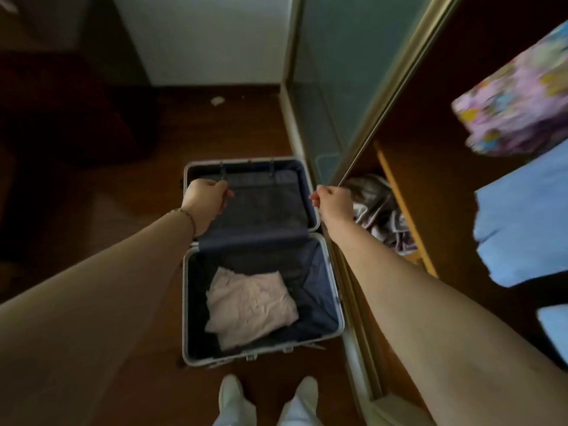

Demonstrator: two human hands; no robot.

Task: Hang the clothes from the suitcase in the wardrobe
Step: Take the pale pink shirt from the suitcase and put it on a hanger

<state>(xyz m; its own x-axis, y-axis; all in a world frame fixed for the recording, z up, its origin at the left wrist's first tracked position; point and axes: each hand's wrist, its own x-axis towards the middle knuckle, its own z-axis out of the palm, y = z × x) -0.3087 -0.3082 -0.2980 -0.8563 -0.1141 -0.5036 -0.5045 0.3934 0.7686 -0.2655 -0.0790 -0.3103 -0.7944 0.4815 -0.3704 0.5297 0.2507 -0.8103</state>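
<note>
Pale pink, one folded garment (250, 305) lies in one open suitcase (333, 290); left hand (204, 199) and right hand (333, 202), fingers curled, pinch a dark cloth (267, 204).

Between our left hand (205, 200) and right hand (333, 202) the open suitcase (336, 298) lies on the floor (246, 124), its far half under our fingers (314, 198). In the half nearer than the fingers lies a folded garment (250, 305). Right of the right fingers stands the wardrobe (430, 186), a heap of clothes (381, 210) on its bottom shelf, hanging garments (522, 216) farther right.
</note>
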